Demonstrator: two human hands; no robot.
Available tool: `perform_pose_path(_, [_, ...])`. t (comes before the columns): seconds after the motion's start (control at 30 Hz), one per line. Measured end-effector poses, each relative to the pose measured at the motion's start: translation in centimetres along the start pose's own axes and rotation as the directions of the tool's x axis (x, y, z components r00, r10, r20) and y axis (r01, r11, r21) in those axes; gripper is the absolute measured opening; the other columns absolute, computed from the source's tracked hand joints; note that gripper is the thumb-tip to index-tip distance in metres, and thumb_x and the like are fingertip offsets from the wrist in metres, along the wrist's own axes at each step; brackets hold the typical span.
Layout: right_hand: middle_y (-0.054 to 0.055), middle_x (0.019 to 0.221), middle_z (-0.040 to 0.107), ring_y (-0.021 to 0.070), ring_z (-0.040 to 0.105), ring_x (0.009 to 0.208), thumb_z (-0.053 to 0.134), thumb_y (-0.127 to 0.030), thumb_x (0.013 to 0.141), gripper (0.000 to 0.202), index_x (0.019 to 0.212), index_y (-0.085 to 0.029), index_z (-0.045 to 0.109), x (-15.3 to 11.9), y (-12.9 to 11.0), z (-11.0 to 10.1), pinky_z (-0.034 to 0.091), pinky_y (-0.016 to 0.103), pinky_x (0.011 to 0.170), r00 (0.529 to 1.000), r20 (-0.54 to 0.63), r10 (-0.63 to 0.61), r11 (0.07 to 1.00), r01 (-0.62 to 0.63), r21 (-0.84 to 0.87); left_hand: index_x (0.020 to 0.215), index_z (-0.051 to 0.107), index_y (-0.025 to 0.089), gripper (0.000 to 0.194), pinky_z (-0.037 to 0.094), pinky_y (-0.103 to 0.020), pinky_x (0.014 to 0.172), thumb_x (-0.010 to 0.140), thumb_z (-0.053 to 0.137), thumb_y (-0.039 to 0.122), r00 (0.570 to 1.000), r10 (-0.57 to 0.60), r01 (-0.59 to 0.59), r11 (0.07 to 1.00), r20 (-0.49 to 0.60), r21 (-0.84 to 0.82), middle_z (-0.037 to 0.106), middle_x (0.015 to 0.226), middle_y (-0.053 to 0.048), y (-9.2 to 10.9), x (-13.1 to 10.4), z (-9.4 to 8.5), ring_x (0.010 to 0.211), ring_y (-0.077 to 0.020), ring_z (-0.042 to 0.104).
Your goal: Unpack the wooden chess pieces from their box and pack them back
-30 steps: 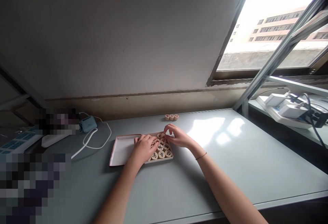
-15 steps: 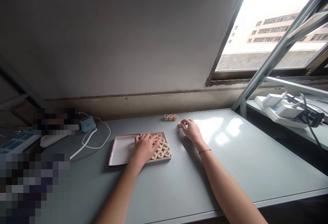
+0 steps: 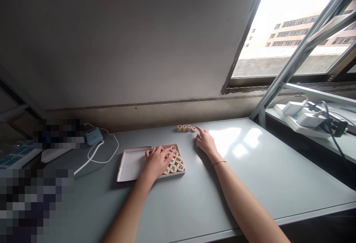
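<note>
A shallow hinged box [image 3: 184, 166] lies opened flat on the grey desk. Its right half holds round wooden Chinese chess pieces [image 3: 178, 159] marked in red and black; its left half is a bare lid. My left hand [image 3: 158, 161] rests over the middle of the box, fingers spread and bent, hiding some pieces. Farther back, a short row of chess pieces [image 3: 184, 128] stands near the wall. At the row's right end sits one lower piece [image 3: 194, 129]. My right hand [image 3: 206, 141] is beside it, index finger stretched out at its edge, the other fingers curled with nothing visible in them.
A light-blue charger [image 3: 94, 136] with a white cable lies at the desk's left. Power strips stand at the far left, partly blurred out. Metal frame posts [image 3: 274, 83] rise at the right, beside a shelf with plugged-in adapters [image 3: 308, 118]. The wall runs behind the desk.
My right hand has let go of the chess piece it was pinching, which now stands at the row's right end. Its index finger has straightened. My left hand stays over the box.
</note>
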State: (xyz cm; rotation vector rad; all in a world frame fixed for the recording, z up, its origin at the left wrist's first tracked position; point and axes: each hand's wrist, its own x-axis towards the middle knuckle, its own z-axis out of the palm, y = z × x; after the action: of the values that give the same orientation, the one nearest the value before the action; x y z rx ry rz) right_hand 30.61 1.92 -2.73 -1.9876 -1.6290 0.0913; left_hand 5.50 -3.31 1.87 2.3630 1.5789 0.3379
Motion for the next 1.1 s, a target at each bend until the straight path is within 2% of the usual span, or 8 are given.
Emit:
perform_pose_path(0.13, [0.007, 0.096, 0.061, 0.0164, 0.056, 0.073, 0.042, -0.015, 0.082, 0.035, 0.104, -0.021, 0.068, -1.0, -2.3, -0.2, 0.046, 0.030, 0.072, 0.969, -0.029, -0.244, 0.898, 0.237, 0.370, 0.121, 0.060, 0.033, 0.039, 0.032, -0.044, 0.097, 0.096, 0.032, 0.043, 1.000, 0.000, 0.000, 1.000, 0.003, 0.005, 0.062, 0.112, -0.005, 0.0, 0.0, -0.1, 0.113, -0.0244, 0.052])
perform_pose_path(0.23, [0.007, 0.097, 0.059, 0.0163, 0.057, 0.079, 0.041, -0.014, 0.084, 0.034, 0.097, -0.022, 0.071, -2.0, -4.7, -0.2, 0.048, 0.030, 0.073, 0.885, 0.087, -0.458, 0.778, 0.352, 0.520, 0.119, 0.061, 0.032, 0.038, 0.032, -0.044, 0.096, 0.096, 0.033, 0.043, 1.000, 0.004, -0.004, 1.000, 0.000, 0.015, 0.062, 0.110, -0.005, 0.0, 0.0, 0.0, 0.111, -0.0245, 0.052])
perform_pose_path(0.3, [0.008, 0.099, 0.057, 0.0176, 0.057, 0.088, 0.042, -0.014, 0.085, 0.034, 0.097, -0.022, 0.072, -2.4, -5.7, -0.2, 0.048, 0.031, 0.078, 0.836, 0.168, -0.522, 0.768, 0.375, 0.519, 0.118, 0.062, 0.032, 0.037, 0.033, -0.043, 0.095, 0.096, 0.034, 0.042, 1.000, 0.007, -0.007, 1.000, -0.009, 0.030, 0.062, 0.109, -0.005, -0.1, 0.0, 0.1, 0.109, -0.0243, 0.053])
perform_pose_path(0.53, [0.007, 0.101, 0.053, 0.0183, 0.055, 0.092, 0.045, -0.011, 0.085, 0.034, 0.107, -0.024, 0.068, -2.3, -6.2, 0.1, 0.046, 0.034, 0.086, 0.742, 0.340, -0.578, 0.803, 0.442, 0.401, 0.116, 0.063, 0.032, 0.034, 0.034, -0.041, 0.094, 0.095, 0.037, 0.040, 1.000, 0.000, 0.000, 0.999, -0.011, 0.034, 0.062, 0.108, -0.005, -0.1, 0.1, 0.3, 0.108, -0.0239, 0.053])
perform_pose_path(0.7, [0.006, 0.098, 0.054, 0.0153, 0.055, 0.081, 0.045, -0.006, 0.083, 0.028, 0.100, -0.020, 0.062, -2.4, -6.5, -0.3, 0.048, 0.029, 0.076, 0.747, 0.302, -0.592, 0.783, 0.444, 0.435, 0.113, 0.064, 0.032, 0.033, 0.033, -0.044, 0.095, 0.095, 0.038, 0.039, 1.000, -0.005, 0.005, 1.000, -0.003, 0.025, 0.061, 0.108, -0.005, -0.1, 0.1, 0.3, 0.109, -0.0248, 0.052])
perform_pose_path(0.87, [0.005, 0.095, 0.061, 0.0171, 0.056, 0.085, 0.049, -0.005, 0.081, 0.021, 0.089, -0.020, 0.061, -2.7, -6.6, -1.3, 0.047, 0.030, 0.077, 0.720, 0.184, -0.669, 0.704, 0.534, 0.468, 0.109, 0.065, 0.031, 0.032, 0.033, -0.044, 0.094, 0.095, 0.038, 0.039, 1.000, -0.001, 0.001, 0.999, 0.005, 0.033, 0.061, 0.108, -0.005, -0.1, 0.1, 0.2, 0.108, -0.0250, 0.052])
perform_pose_path(0.97, [0.005, 0.094, 0.064, 0.0162, 0.059, 0.082, 0.045, -0.005, 0.084, 0.025, 0.088, -0.021, 0.063, -2.8, -6.5, -1.6, 0.048, 0.028, 0.072, 0.702, 0.217, -0.678, 0.701, 0.530, 0.478, 0.108, 0.065, 0.031, 0.032, 0.034, -0.043, 0.093, 0.095, 0.037, 0.040, 1.000, -0.002, 0.002, 0.999, 0.010, 0.032, 0.061, 0.107, -0.005, 0.0, 0.1, 0.1, 0.107, -0.0246, 0.053])
perform_pose_path(1.1, [0.006, 0.102, 0.062, 0.0147, 0.061, 0.076, 0.040, -0.005, 0.086, 0.035, 0.102, -0.023, 0.066, -2.8, -6.4, -1.3, 0.050, 0.028, 0.067, 0.687, 0.286, -0.668, 0.728, 0.524, 0.443, 0.110, 0.065, 0.031, 0.033, 0.034, -0.043, 0.093, 0.095, 0.036, 0.040, 1.000, -0.002, 0.001, 1.000, 0.008, 0.023, 0.061, 0.107, -0.005, 0.0, 0.0, 0.0, 0.107, -0.0243, 0.052])
